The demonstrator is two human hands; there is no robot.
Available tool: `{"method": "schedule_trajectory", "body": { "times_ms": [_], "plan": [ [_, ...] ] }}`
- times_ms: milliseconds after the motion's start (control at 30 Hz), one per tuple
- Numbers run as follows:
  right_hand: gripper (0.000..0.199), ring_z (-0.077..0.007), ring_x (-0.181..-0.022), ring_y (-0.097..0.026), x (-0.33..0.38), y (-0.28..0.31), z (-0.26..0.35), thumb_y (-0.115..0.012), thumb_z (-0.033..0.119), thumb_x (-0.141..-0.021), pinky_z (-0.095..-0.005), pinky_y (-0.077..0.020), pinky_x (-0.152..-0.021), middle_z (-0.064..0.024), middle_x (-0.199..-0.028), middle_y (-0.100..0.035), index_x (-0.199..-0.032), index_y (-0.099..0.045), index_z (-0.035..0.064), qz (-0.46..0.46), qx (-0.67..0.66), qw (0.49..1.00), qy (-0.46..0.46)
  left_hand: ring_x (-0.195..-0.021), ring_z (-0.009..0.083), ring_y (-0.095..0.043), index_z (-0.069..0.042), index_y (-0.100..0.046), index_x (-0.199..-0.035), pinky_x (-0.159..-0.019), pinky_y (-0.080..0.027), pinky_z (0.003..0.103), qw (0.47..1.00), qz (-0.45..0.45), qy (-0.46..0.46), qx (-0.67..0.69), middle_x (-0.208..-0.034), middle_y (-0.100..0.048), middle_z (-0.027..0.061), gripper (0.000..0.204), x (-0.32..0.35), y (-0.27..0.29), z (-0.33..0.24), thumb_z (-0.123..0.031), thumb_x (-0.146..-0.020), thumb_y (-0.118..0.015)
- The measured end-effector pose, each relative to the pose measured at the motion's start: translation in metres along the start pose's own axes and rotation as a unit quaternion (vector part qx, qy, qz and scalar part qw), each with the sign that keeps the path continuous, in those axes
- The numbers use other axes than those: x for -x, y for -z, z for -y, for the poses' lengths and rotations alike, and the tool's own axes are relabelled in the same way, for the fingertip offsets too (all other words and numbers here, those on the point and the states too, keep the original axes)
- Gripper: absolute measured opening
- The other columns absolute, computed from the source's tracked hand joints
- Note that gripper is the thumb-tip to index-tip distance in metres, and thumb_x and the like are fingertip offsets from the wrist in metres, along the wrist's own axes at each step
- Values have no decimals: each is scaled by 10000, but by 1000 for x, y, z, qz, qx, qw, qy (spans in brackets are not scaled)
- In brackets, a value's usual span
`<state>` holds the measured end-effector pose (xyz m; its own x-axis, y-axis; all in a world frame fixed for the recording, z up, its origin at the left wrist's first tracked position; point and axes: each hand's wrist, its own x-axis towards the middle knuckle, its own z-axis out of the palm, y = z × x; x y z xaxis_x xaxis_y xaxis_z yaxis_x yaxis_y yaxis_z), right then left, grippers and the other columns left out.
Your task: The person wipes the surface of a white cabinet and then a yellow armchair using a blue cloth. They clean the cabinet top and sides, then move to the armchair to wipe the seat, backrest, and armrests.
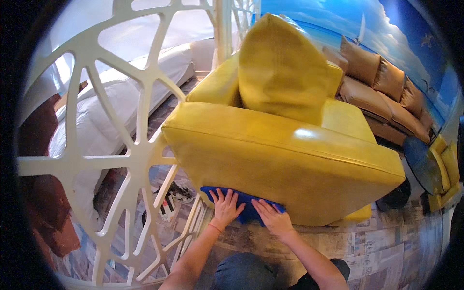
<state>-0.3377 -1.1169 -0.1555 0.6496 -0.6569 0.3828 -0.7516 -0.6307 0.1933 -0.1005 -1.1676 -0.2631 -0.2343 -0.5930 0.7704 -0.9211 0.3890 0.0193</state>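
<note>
A yellow leather armchair [275, 154] stands before me, its outer side panel facing me. Low on that panel a blue cloth [246, 209] is spread against the leather. My left hand [224, 208] presses flat on the cloth's left part, fingers spread, with a thin red band at the wrist. On the cloth's right part lies my right hand [273, 220], its fingers stretched out and pointing up and left. Neither hand is wrapped round the cloth. A pointed yellow cushion [285, 67] leans upright inside the armchair. The cloth's lower edge is partly hidden by my hands.
A white openwork partition [137, 150] stands close on the left, near my left forearm. Behind it is a long white-covered piece of furniture [111, 104]. A brown sofa [382, 92], a dark round table [422, 162] and another yellow chair [443, 169] are at the right.
</note>
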Motion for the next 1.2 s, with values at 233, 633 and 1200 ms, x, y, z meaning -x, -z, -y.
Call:
{"method": "schedule_trajectory", "body": {
  "times_ms": [233,633,1200],
  "plan": [
    [400,-197,-1391,-456,-52,129,-45,-498,195,-959,-421,-159,-1212,25,-1443,-565,-1328,-649,180,-305,143,934,-116,-1493,526,44,-241,-650,-1288,-1098,45,771,976,-213,-28,25,-1513,-459,65,514,-204,110,-61,-582,-946,-473],
    [381,-250,-1323,-509,52,12,-57,-552,144,-897,-506,-283,-1147,-10,-1366,-614,-1252,-682,195,-264,80,947,-166,-1495,493,131,-502,-535,-1387,-1050,91,818,982,-103,-159,-26,-1670,-146,-69,537,-110,36,-105,-596,-864,-606],
    [334,-305,-1028,-679,24,252,-174,-591,-12,-826,-418,-522,-943,-123,-1093,-717,-1129,-698,80,-313,-31,938,-144,-1320,407,-510,-213,-684,-1265,-1049,-378,487,981,-112,-127,90,-1292,-641,90,460,-293,172,-199,-476,-889,-644]
  ]
}}
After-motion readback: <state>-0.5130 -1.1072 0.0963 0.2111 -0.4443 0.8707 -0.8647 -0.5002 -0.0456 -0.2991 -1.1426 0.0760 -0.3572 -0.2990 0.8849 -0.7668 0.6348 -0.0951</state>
